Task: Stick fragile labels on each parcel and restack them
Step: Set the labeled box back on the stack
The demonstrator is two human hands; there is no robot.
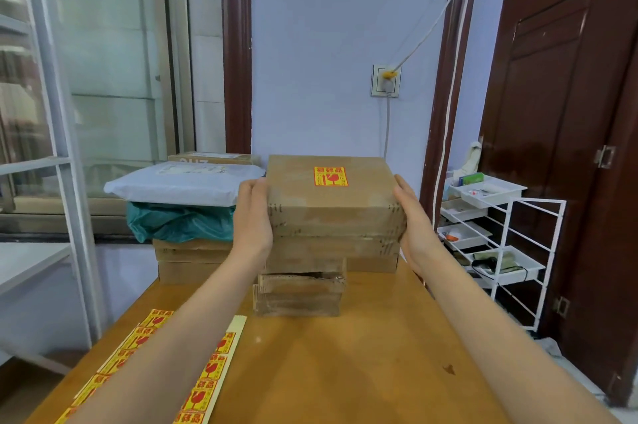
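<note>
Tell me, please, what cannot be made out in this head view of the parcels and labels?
- Fingers of the left hand and right hand: hidden behind the sides of the labelled box.
- Whether that box rests on the stack or is lifted: unclear.
- Label sheets: partly covered by the left forearm, cut by the bottom edge.
- Print on the white mailer: too small and blurred.
- Tray contents on the rack: too small.
</note>
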